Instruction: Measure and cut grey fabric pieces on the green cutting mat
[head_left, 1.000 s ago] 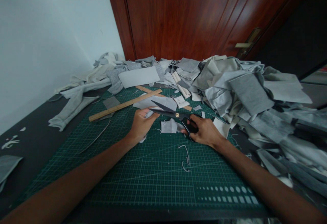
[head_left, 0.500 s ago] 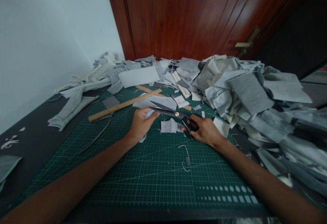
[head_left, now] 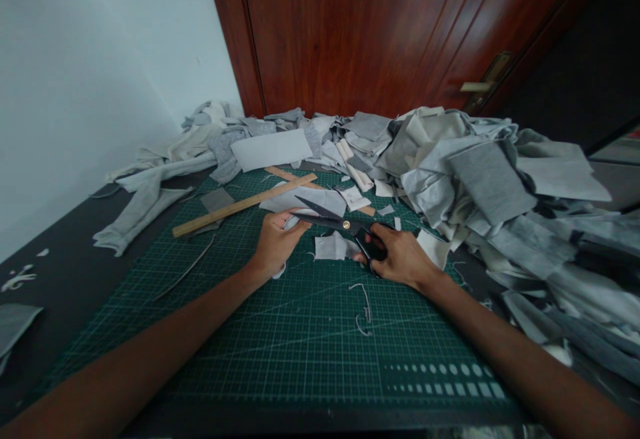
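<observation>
My right hand [head_left: 400,252] grips the black handles of a large pair of scissors [head_left: 347,225], whose dark blades point left and stand apart. Pinched in my left hand [head_left: 277,242] is a small light-grey piece of fabric [head_left: 291,221]. The blade tips reach right to that fabric at my left fingertips; whether they touch it I cannot tell. Most of the piece is hidden by my fingers, and a bit of it shows below the hand. Under the blades a small grey fabric scrap [head_left: 333,247] lies on the green cutting mat [head_left: 280,339].
Two wooden rulers cross behind my left hand, the nearer ruler [head_left: 240,208] on top. A heap of grey and cream fabric [head_left: 490,179] fills the right and back. More cloth [head_left: 145,205] lies at left. Thread scraps [head_left: 366,309] rest on the mat. A wooden door [head_left: 350,39] stands behind.
The scissor blades have opened slightly wider, and the handles in my right hand have shifted a little. My left hand stays nearly in place with the fabric.
</observation>
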### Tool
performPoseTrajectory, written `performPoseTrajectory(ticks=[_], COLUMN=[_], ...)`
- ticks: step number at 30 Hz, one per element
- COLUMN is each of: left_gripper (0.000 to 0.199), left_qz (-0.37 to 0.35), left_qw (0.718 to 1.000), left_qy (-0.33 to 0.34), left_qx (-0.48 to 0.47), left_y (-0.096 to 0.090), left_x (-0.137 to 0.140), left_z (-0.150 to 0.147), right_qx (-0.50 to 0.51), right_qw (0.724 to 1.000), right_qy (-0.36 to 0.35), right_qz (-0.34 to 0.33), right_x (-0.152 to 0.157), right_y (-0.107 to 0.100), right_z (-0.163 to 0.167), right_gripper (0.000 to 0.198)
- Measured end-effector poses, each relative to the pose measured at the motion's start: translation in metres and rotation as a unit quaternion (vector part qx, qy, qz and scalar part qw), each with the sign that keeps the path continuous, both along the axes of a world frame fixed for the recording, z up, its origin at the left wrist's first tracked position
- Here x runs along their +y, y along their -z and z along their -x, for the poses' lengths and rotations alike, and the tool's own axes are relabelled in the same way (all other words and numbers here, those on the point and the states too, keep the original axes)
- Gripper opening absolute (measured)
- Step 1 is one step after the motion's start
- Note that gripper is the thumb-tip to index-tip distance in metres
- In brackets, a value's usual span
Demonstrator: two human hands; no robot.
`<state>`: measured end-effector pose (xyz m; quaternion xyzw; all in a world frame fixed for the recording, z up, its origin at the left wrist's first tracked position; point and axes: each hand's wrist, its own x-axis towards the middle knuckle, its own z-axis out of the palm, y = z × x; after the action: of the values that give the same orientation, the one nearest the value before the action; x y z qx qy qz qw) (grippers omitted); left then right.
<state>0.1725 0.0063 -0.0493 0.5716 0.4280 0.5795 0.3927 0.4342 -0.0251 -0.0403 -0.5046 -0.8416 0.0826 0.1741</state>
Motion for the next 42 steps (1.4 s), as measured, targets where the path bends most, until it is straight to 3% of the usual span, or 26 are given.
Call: performPoseTrajectory(ticks=[14,21,29,42], left_gripper=[0.015,0.016,0.02,0.021], left_qz=[-0.005,-0.005,0.012,0.015], left_qw=[1.0,1.0,1.0,1.0], left_qy=[-0.004,0.004,-0.003,-0.001], left_qx=[0.0,0.01,-0.005,0.014], left_y=[0.0001,0.0012,-0.0003,-0.0026], left_x=[0.0007,0.0016,0.0017,-0.0014], left_z=[0.0002,0.0014,-0.0013,-0.0001], right_qx=[-0.004,0.006,-0.005,0.013], right_qw=[1.0,1.0,1.0,1.0], right_qy=[0.0,0.0,0.001,-0.005], right_qz=[-0.009,0.019,0.018,0.002], right_x=[0.0015,0.0003,-0.0015,0.0024], right_y=[0.0025,-0.0005,-0.0031,0.0031], right_z=[-0.001,0.0002,0.0019,-0.0021], right_gripper=[0.023,0.018,0.029,0.02])
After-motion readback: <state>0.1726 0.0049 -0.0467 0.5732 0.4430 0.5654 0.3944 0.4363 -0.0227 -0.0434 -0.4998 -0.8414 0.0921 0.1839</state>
